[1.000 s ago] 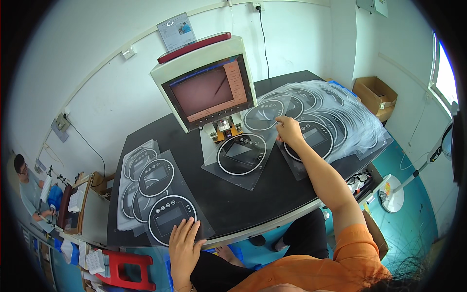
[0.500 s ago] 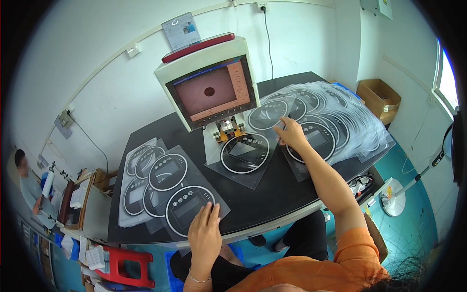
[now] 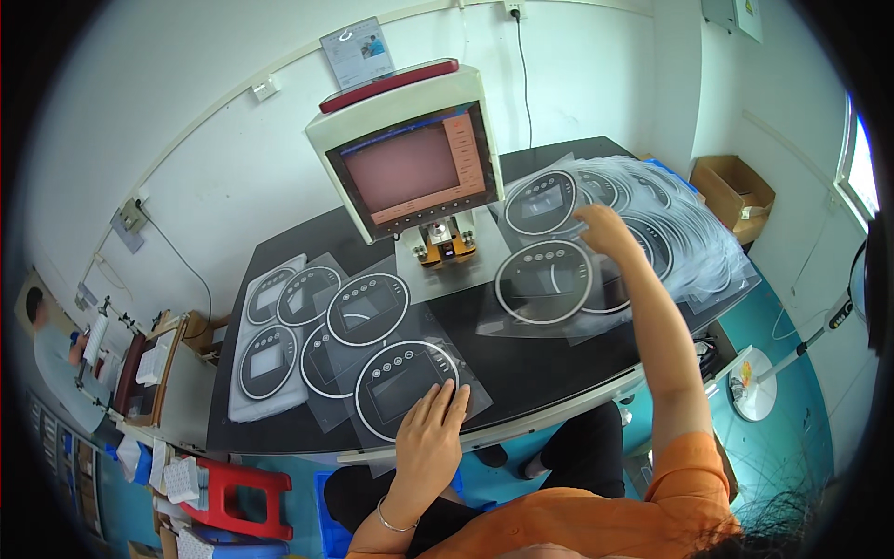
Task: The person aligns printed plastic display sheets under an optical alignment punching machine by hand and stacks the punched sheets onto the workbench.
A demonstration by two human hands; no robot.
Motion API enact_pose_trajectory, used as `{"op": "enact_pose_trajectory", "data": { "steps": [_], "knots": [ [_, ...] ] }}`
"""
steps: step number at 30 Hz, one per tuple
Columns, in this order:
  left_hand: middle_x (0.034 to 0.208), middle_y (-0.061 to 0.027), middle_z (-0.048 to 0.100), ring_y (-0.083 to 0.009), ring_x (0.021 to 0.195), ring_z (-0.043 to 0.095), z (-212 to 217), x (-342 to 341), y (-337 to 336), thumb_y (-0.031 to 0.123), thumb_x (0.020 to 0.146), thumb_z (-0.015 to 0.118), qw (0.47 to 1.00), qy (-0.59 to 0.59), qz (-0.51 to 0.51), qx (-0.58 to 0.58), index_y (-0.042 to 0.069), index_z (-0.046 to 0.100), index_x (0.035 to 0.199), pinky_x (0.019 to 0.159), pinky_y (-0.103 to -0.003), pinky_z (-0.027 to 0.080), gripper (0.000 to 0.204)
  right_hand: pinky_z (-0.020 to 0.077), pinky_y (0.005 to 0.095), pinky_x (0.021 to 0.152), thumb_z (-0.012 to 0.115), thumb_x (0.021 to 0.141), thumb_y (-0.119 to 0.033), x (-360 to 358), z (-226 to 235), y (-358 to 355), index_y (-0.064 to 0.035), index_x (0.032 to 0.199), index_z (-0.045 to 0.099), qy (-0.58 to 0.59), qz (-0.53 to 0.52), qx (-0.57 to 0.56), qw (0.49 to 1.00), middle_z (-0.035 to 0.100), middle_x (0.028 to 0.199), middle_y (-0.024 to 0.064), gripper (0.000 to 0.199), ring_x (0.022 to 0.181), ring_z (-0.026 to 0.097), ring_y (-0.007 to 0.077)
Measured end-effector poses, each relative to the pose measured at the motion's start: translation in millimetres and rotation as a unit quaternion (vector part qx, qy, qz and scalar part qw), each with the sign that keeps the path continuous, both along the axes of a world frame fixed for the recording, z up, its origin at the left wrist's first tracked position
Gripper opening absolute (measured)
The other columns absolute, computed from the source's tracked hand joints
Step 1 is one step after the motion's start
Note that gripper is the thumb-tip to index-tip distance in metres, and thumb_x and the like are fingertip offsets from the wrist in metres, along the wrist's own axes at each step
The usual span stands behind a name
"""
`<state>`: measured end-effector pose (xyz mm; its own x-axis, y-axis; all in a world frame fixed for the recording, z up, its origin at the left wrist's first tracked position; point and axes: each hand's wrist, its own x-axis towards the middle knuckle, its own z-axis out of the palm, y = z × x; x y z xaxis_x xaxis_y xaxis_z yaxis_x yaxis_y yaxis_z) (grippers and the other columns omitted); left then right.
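Note:
My left hand (image 3: 433, 433) lies flat, fingers stretched out, on the lower right edge of a clear film sheet (image 3: 396, 396) printed with a dark, white-ringed round panel. More such sheets overlap beside it, on a left pile (image 3: 265, 365). My right hand (image 3: 607, 229) is over the right side of the table, its fingers closed at the right edge of another printed film sheet (image 3: 542, 205). Below that, a further round-printed sheet (image 3: 545, 282) lies partly over the right stack. Between the piles stands a white machine with a monitor (image 3: 405, 172); its stage (image 3: 452, 270) holds no printed sheet.
A large fanned stack of film sheets (image 3: 694, 233) covers the right end of the black table (image 3: 321, 238). A cardboard box (image 3: 731, 196) stands beyond it. A red stool (image 3: 247, 498) is at lower left. Another person (image 3: 60, 359) stands far left.
The sheet on the stage has left it, and a sheet now lies right of the stage. The dark dot is gone from the monitor. My left hand and its top sheets have shifted right.

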<state>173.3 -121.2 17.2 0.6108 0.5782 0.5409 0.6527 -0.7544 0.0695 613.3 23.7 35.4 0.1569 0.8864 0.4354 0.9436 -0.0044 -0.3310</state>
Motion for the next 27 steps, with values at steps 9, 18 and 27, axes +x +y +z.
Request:
{"op": "enact_pose_trajectory", "data": {
  "steps": [9, 18, 27],
  "knots": [
    [0.121, -0.0096, 0.070, -0.0291, 0.111, 0.067, 18.8, -1.4, -10.9, -0.001, 0.082, 0.061, 0.999, 0.010, -0.044, 0.002, 0.008, 0.068, 0.124, 0.092, -0.039, 0.054, 0.044, 0.0531, 0.0473, 0.090, 0.062, 0.081, -0.005, 33.5, -4.6, -27.9, -0.0052, 0.102, 0.070, -0.137, -0.109, 0.002, 0.985, 0.063, 0.115, 0.0189, 0.022, 0.110, 0.061, 0.0375],
    [0.121, -0.0084, 0.070, -0.0274, 0.110, 0.067, 13.6, 18.9, 3.9, -0.004, 0.081, 0.060, 0.997, 0.027, -0.072, -0.008, 0.010, 0.068, 0.125, 0.093, -0.039, 0.055, 0.047, 0.0471, 0.0485, 0.100, 0.072, 0.082, -0.024, -62.9, -23.9, -24.5, -0.0081, 0.112, 0.069, -0.118, 0.016, 0.048, 0.992, 0.057, 0.130, 0.0174, 0.034, 0.125, 0.053, 0.0342],
    [0.124, -0.0097, 0.069, -0.0283, 0.114, 0.066, 2.7, 28.9, 0.5, -0.004, 0.083, 0.060, 0.998, 0.026, -0.051, -0.004, 0.008, 0.066, 0.128, 0.093, -0.038, 0.055, 0.047, 0.0428, 0.0458, 0.100, 0.066, 0.090, -0.033, -57.4, -38.3, -22.4, -0.0078, 0.113, 0.070, -0.136, 0.051, 0.063, 0.987, 0.061, 0.124, 0.0135, 0.034, 0.121, 0.056, 0.0304]
  ]
}}
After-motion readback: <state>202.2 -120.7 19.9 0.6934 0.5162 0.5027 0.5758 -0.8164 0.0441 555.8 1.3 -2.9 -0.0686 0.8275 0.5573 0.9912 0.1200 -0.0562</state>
